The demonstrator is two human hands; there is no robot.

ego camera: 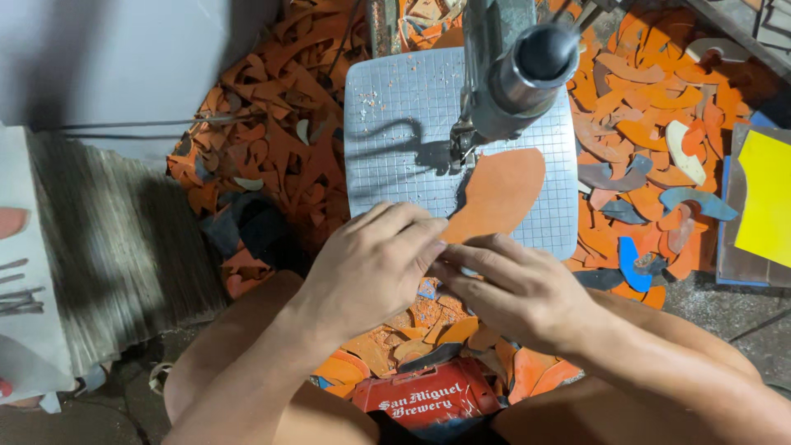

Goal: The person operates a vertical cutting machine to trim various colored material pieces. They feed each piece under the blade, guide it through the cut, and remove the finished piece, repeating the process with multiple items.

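Observation:
An orange sole-shaped sheet point(501, 194) lies flat on the grey gridded table point(395, 124) of a small saw machine. Its far edge sits by the blade under the machine's metal head point(515, 70). My left hand point(372, 265) grips the sheet's near end from the left, fingers curled over it. My right hand point(511, 288) presses on the same near end from the right, fingertips meeting the left hand's. Both forearms come in from the bottom of the view.
Heaps of orange, grey and blue offcuts point(651, 148) cover the floor around the machine. A yellow sheet point(766, 198) lies at the right edge. A corrugated grey board point(115, 247) is at the left. A red crate point(428, 400) stands below my hands.

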